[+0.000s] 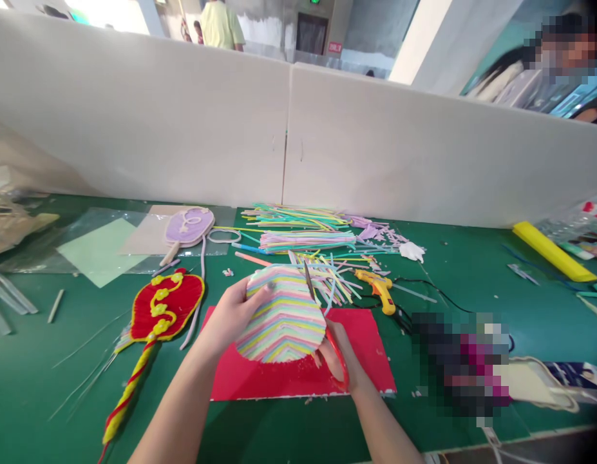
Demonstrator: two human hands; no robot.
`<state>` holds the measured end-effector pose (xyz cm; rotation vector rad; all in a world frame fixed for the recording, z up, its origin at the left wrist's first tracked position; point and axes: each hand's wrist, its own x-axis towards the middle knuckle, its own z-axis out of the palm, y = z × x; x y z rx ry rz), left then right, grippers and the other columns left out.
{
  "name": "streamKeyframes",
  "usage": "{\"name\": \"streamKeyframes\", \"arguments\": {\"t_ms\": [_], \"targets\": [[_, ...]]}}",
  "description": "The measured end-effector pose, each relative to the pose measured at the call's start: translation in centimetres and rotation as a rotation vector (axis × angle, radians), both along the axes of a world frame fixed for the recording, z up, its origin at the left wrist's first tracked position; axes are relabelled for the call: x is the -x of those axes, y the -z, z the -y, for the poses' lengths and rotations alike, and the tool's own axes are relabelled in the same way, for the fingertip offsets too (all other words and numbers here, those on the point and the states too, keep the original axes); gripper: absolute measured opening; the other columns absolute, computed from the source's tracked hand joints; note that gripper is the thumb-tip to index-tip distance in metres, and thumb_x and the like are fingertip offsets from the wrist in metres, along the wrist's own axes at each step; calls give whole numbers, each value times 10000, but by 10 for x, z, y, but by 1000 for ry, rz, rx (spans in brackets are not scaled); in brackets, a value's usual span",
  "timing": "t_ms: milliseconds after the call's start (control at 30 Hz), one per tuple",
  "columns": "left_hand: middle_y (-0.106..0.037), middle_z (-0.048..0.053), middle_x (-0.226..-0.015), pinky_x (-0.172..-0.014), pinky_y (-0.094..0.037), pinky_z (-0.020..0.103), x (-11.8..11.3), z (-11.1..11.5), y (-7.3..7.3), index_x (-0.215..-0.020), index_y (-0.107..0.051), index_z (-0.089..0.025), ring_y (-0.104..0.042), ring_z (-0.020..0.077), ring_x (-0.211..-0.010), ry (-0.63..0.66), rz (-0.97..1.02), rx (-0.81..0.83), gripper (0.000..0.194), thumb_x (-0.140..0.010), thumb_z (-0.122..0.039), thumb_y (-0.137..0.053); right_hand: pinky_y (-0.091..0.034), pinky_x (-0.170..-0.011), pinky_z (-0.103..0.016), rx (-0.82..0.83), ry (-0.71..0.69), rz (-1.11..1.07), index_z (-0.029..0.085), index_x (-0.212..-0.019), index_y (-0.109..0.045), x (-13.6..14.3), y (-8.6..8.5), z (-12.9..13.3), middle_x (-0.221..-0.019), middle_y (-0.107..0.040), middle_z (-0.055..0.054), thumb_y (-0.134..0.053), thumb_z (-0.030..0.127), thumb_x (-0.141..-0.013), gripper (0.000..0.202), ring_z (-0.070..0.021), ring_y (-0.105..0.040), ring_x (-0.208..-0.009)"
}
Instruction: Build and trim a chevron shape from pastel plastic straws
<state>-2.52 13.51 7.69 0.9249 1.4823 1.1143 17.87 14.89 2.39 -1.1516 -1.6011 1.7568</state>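
My left hand point(235, 314) grips a rounded, pastel-striped panel point(281, 316) by its left edge, thumb on top. The stripes meet in a chevron down the middle. In my right hand point(337, 354) is a pair of red-handled scissors point(337, 361), with the blades at the panel's upper right edge. A pale blue strip point(333, 283) sticks out beside the blades. Both hands are above a red sheet point(366, 348). Left of them lies a red fan with yellow trim point(156, 309) and a twisted yellow-and-red handle.
Behind the panel lie bundles of pastel strips point(308, 240) and a yellow glue gun point(375, 283) with a black cord. A purple fan point(189, 225) and a green sheet point(105, 251) lie back left. A white partition point(182, 122) borders the green table; a yellow bar point(554, 251) is right.
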Motion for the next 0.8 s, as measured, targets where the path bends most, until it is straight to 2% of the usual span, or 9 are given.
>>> {"name": "streamKeyframes", "arguments": {"t_ms": [100,300,567,800], "targets": [[-720,94,-968,-679,-529,327,-2,-1,2,-974,-634,-143,-667,300,-864,-6,4,4,529,-666,-573,-652,-314,-415,-246,-93,46,24,218,-582,-482,-1,2,2,-402,-405,43,-539,559,-788,403,-104,-405,-354],[-712,112,-960,-703,-520,360,-2,-3,11,-1000,-613,-116,-662,300,-844,0,-31,1,559,-682,-575,-627,-322,-364,-214,-103,92,79,213,-636,-500,-2,14,8,-402,-425,46,-482,563,-821,396,-100,-428,-341],[-710,118,-946,-729,-509,362,-3,-5,16,-991,-611,-110,-654,303,-871,12,-10,4,536,-687,-552,-629,-312,-361,-210,-114,132,120,210,-545,-453,-2,7,13,-365,-397,46,-466,511,-833,417,-92,-411,-319],[-710,115,-977,-722,-515,350,-3,-7,21,-1004,-606,-119,-656,303,-894,19,47,-4,525,-692,-541,-637,-252,-305,-194,49,201,126,206,-593,-440,-4,14,13,-367,-359,82,-545,496,-769,355,-74,-361,-271]]}}
